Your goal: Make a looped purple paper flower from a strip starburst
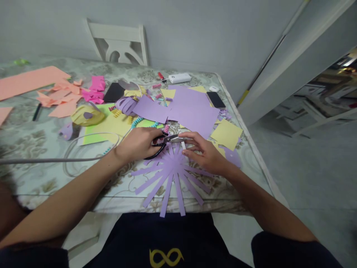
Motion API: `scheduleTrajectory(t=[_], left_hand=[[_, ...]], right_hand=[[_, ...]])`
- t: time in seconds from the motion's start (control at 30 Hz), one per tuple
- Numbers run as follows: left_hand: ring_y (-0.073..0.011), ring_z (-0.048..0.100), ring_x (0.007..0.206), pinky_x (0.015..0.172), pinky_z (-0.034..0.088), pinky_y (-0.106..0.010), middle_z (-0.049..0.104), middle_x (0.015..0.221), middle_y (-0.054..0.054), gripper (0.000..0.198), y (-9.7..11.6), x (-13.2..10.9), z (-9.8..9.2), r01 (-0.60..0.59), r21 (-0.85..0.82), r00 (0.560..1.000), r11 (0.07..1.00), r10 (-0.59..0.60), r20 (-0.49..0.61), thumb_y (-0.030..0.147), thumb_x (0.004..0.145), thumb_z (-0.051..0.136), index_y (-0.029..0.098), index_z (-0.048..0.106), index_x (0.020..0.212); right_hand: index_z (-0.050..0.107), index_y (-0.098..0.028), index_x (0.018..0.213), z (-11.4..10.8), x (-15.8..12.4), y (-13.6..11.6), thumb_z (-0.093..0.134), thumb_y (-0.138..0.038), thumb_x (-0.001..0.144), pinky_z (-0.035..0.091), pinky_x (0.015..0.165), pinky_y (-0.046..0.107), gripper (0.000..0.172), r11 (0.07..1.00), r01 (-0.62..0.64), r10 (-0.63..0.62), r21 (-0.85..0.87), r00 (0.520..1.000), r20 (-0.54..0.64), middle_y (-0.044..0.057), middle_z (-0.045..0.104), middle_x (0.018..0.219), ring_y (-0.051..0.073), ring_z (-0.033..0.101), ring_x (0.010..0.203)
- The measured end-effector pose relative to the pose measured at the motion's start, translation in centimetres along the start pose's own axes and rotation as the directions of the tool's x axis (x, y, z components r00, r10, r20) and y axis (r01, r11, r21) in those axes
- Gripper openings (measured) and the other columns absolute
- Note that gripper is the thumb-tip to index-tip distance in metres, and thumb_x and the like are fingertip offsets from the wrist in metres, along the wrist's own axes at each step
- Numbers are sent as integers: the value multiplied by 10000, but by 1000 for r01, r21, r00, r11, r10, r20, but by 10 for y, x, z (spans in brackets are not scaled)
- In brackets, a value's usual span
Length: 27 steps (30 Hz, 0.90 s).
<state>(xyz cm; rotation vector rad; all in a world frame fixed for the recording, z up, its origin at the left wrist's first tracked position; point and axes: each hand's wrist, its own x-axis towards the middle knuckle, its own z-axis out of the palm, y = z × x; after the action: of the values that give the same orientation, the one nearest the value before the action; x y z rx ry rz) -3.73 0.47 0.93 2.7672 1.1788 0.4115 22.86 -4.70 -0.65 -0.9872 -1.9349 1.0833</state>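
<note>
My left hand (139,143) is closed around the handles of black-handled scissors (173,139), their blades pointing right. Between the fingers of my right hand (203,152) is a small white strip (183,145), upright beside the blade tips; its material is unclear. Right fingertips are close to the blades, and I cannot tell whether they touch. Below both hands lies a star-like fan of purple paper strips (174,165) joined at the middle, several ends reaching the table's near edge. Part of its far side is hidden by my hands.
Behind my hands are large purple paper sheets (192,108), a yellow sheet (226,133) and a phone (215,100). A yellow paper ball (87,115), orange paper (60,95) and a grey cable (50,161) lie left. A white chair (118,33) stands beyond the table.
</note>
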Motion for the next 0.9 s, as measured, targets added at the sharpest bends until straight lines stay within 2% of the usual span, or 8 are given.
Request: scheduleTrajectory(t=[0.13, 0.6, 0.83, 0.9], left_hand=[[-227, 675, 751, 638, 394, -316, 729, 863, -65, 211, 2, -1, 1, -13, 11, 1000, 1000, 13, 0, 333, 909, 530, 179, 662, 970], [-231, 675, 732, 626, 387, -319, 730, 846, -77, 210, 4, -1, -1, 4, 42, 999, 999, -6, 41, 310, 919, 500, 179, 662, 943], [-235, 690, 742, 642, 413, -315, 751, 852, -79, 264, 4, -1, -2, 9, 23, 996, 1000, -11, 83, 337, 940, 484, 179, 693, 969], [-246, 694, 754, 650, 423, -323, 755, 863, -89, 262, 3, -1, -2, 37, 43, 997, 998, -40, 64, 343, 941, 493, 175, 692, 970]], right_hand=[[558, -339, 1411, 1, 0, -1, 642, -325, 993, 611, 1007, 450, 426, 1000, 17, -17, -20, 1000, 4, 65, 549, 1473, 263, 597, 1325], [566, -333, 1410, 0, -1, -4, 641, -343, 995, 591, 1013, 450, 421, 995, 28, -27, -93, 1000, 12, 70, 558, 1488, 269, 580, 1348], [592, -313, 1303, -1, -2, -7, 611, -308, 1001, 575, 1023, 480, 302, 989, 55, -53, -141, 998, 22, 80, 559, 1484, 303, 421, 1500], [584, -321, 1280, 0, -2, -8, 612, -300, 997, 572, 1030, 485, 286, 990, 62, -61, -128, 998, 13, 71, 575, 1450, 294, 443, 1481]])
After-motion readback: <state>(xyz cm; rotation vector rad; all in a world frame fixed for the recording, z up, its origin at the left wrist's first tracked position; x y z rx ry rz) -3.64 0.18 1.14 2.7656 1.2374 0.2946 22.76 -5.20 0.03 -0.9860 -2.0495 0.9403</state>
